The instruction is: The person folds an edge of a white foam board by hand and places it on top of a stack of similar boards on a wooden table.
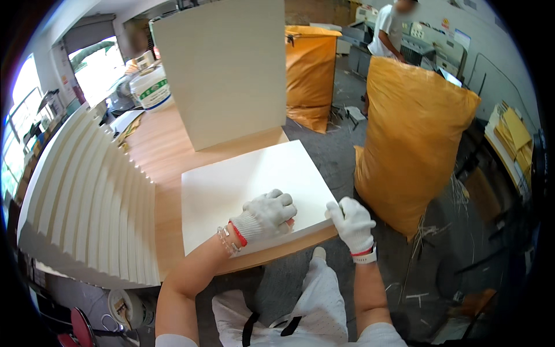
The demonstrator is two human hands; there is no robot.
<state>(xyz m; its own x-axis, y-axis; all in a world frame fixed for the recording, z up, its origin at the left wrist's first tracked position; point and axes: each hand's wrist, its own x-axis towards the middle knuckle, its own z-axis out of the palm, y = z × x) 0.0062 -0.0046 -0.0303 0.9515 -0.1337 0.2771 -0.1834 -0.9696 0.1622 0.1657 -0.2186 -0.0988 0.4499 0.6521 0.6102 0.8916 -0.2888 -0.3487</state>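
A flat white box [245, 179] lies on the wooden table before me, its near side close to the table's front edge. My left hand [269, 214], in a white knit glove with a red cuff, presses on its top near the front edge. Its fingers are curled, and a small pinkish bit shows under them that I cannot make out. At the box's right front corner is my right hand [352, 222], gloved the same way. Its thumb and bent fingers close on that corner; their undersides are hidden.
Many white folded pieces [92, 196] stand in a row at left. A tall pale panel [225, 69] rises at the table's back, beside a white tub [150, 87]. Large orange sacks [413, 139] stand right and behind. Another person [388, 32] works at far right.
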